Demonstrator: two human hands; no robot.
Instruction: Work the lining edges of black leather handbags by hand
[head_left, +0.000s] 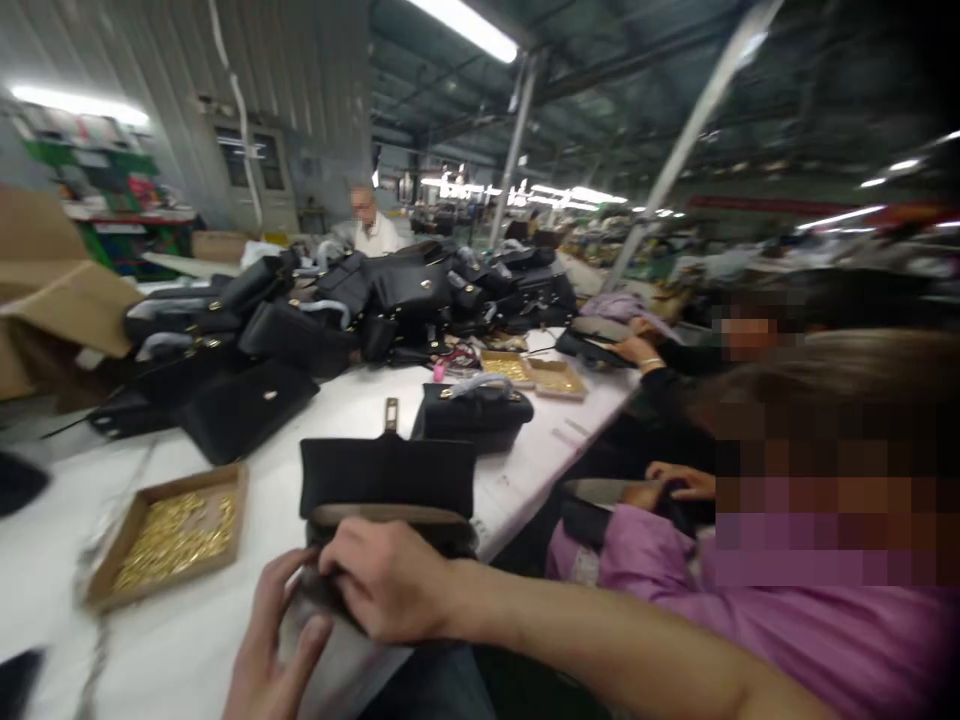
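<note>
A black handbag (387,478) stands at the table's near edge, its flap raised and a gold-coloured metal clasp piece on the flap's tip. The beige lining shows along its mouth. My right hand (386,575) is closed on the bag's near edge, fingers curled over the rim. Beside it, my left hand (281,620) curves around the bag's left corner, thumb apart from the fingers, pinching the dark edge. Whether a small part sits between my fingers is hidden. The bag's lower body is mostly covered by my hands.
On the white table (277,510), a cardboard tray (238,500) holds many small gold-coloured metal pieces. Another black handbag (474,415) stands beyond mine, before a large bag pile (405,285). At right, a co-worker in a purple sleeve (645,550) handles a bag; another works farther back.
</note>
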